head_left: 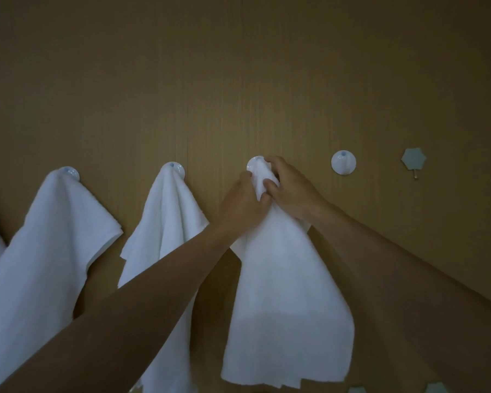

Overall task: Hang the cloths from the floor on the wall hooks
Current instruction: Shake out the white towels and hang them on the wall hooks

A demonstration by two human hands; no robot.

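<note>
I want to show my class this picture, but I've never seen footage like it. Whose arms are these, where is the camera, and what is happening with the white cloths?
No machine here: a person wears one camera on the head, so you look along their bare arms at a brown wall. The left hand and right hand both grip the top of a white cloth, bunched against a round white hook. Left of it, a second cloth and a third cloth already hang the same way. To the right, a bare round hook and a flower-shaped hook hold nothing. The floor is out of view.
</note>
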